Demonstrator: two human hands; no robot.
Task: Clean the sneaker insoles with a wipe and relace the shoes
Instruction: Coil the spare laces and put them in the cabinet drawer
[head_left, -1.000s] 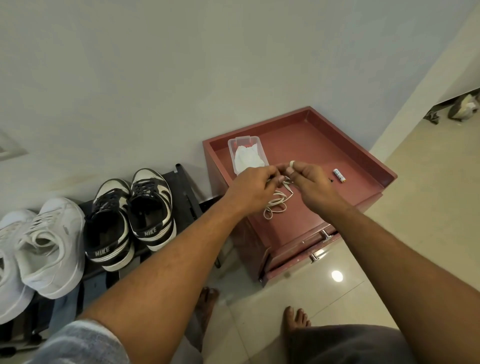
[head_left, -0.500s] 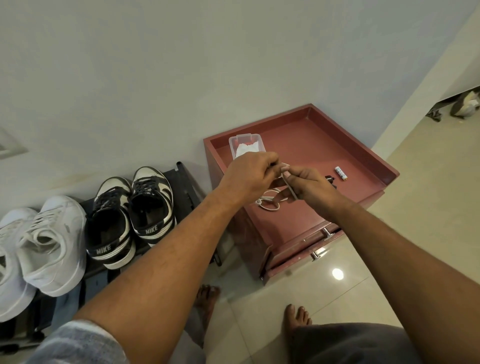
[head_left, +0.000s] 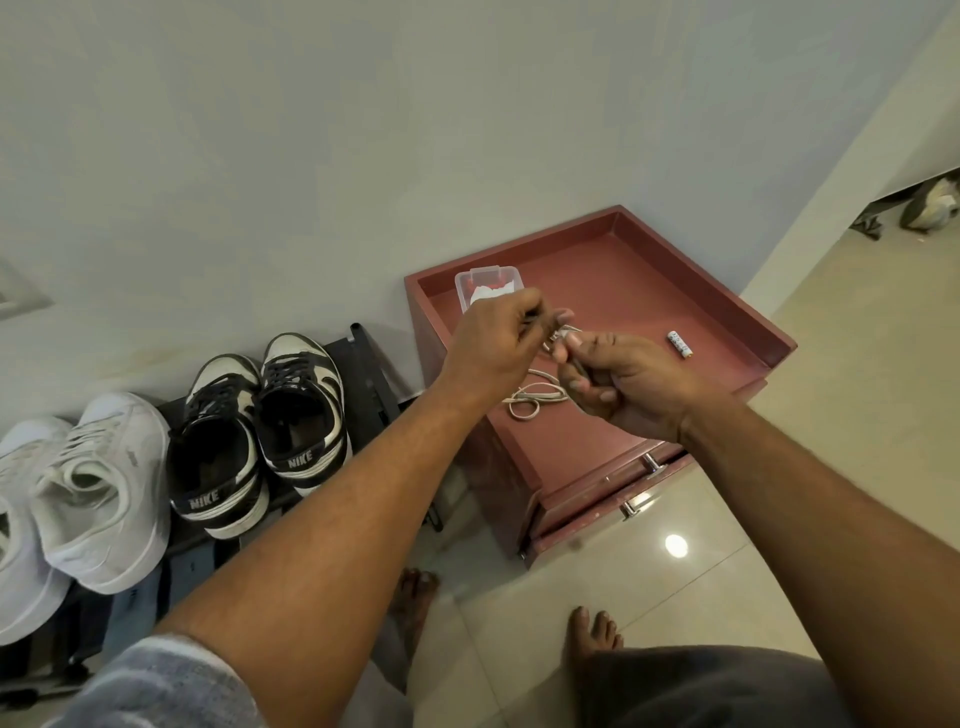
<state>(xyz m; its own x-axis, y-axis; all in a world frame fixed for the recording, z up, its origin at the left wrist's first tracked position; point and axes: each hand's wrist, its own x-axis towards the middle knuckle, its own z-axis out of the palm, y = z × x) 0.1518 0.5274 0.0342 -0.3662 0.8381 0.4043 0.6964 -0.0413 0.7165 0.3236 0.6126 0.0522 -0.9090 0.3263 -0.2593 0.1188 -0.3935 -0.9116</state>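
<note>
Over the red cabinet (head_left: 691, 291) my left hand (head_left: 493, 343) and my right hand (head_left: 618, 384) both pinch a cream shoelace (head_left: 535, 400). Its loose loops lie on the cabinet top below my fingers. A clear tub with a white wipe (head_left: 483, 286) stands at the cabinet's back left corner, partly hidden by my left hand. A black-and-white Nike pair (head_left: 260, 431) sits on the shoe rack (head_left: 369, 374) to the left. White sneakers (head_left: 83, 493) stand beside them at the far left.
A small battery (head_left: 680, 344) lies on the cabinet top to the right of my hands. The cabinet has raised rims and two drawers with metal handles (head_left: 652, 465). My bare feet (head_left: 595, 631) stand on the glossy tiled floor. The wall is close behind.
Both hands have worked along the lace while holding it. My right hand has dropped slightly and turned, and the loops have spread flatter on the cabinet top.
</note>
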